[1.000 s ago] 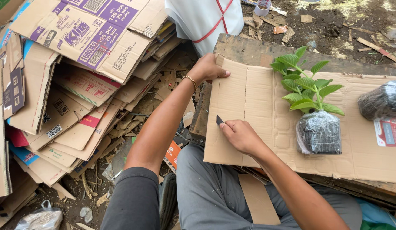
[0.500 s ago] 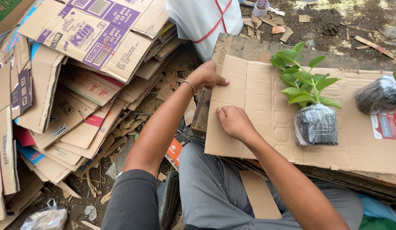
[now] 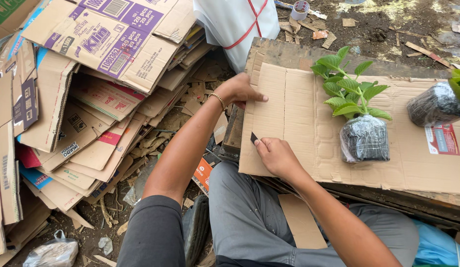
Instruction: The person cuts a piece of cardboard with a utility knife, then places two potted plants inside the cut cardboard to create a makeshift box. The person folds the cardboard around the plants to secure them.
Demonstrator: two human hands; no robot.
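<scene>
A flat brown cardboard sheet (image 3: 299,123) lies on a dark wooden board. My left hand (image 3: 241,90) presses down on the sheet's far left edge, fingers flat. My right hand (image 3: 276,154) is closed on a small dark blade (image 3: 253,138) whose tip rests on the cardboard near its left side. A green seedling (image 3: 349,91) in a black plastic bag (image 3: 364,139) stands on the sheet to the right of my right hand.
A second bagged plant (image 3: 435,105) lies at the right edge. Stacks of flattened printed cartons (image 3: 86,84) fill the left. A white plastic sack (image 3: 237,24) sits behind the board, with a tape roll (image 3: 301,8) and scraps on the dirt beyond.
My right hand slid up the sheet with the blade, then came back toward me along the left side. The left hand stayed pressed on the edge.
</scene>
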